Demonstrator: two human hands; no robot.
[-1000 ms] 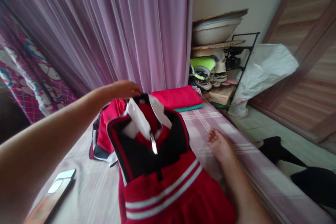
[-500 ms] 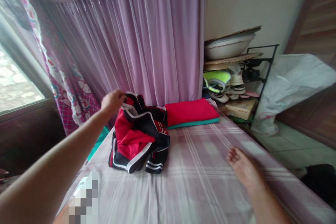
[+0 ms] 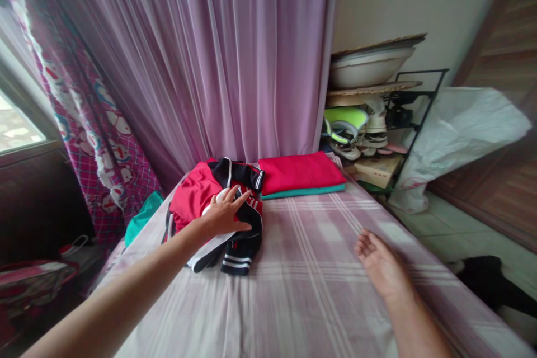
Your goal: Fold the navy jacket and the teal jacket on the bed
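A red and black jacket (image 3: 193,190) with white stripes lies rumpled at the far left of the bed, one striped cuff pointing toward me. My left hand (image 3: 229,212) is over its middle, fingers spread, holding nothing; whether it touches the cloth I cannot tell. Right beside the jacket lies a flat folded red cloth (image 3: 300,173) on top of a folded teal one (image 3: 310,191). My right hand (image 3: 381,263) rests near the bed's right side, palm turned up and fingers loosely curled, with nothing in it.
A plaid sheet (image 3: 293,279) covers the bed. Purple curtains (image 3: 260,67) hang behind it. At the right stands a rack (image 3: 423,112) with shoes, a box and a basin (image 3: 369,70), beside a white plastic bag (image 3: 465,128). Teal fabric (image 3: 142,215) shows at the left edge.
My left hand has let go of the jacket's far left edge and moved right, over its middle. The jacket's red part now spreads flatter to the left. My right hand has barely moved.
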